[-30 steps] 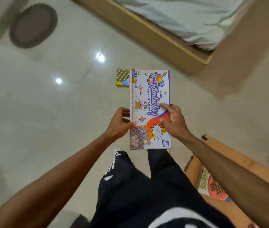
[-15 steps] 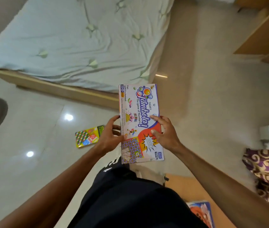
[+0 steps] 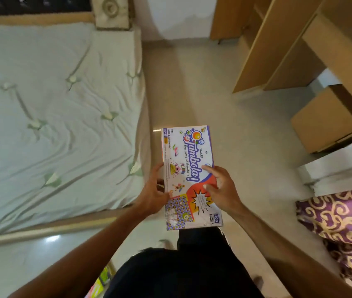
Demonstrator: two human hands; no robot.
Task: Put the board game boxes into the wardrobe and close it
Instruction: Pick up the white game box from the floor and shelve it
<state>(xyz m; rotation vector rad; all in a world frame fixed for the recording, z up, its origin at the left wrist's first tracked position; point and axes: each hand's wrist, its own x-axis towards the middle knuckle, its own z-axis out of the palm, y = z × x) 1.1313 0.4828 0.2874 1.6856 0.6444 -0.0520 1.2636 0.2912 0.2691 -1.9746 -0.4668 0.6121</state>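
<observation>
I hold a white Tambola board game box (image 3: 189, 160) flat in front of my body, printed side up. My left hand (image 3: 153, 195) grips its left long edge, thumb on top. My right hand (image 3: 221, 189) grips the right edge with thumb and forefinger lying on the lid. The wooden wardrobe (image 3: 282, 46) stands at the upper right, its doors hanging open. A second colourful game box (image 3: 99, 283) peeks out on the floor by my left leg, mostly hidden.
A bed with a pale green sheet (image 3: 52, 108) fills the left side. A tiled floor aisle (image 3: 192, 87) runs between the bed and the wardrobe. A purple and gold patterned cloth (image 3: 343, 229) lies at the right, below a white ledge (image 3: 340, 171).
The view has swung to the right, from the floor towards the bed and then the wardrobe. Both hands keep the same hold on the Tambola box. The small floor box has slid out of view to the lower left.
</observation>
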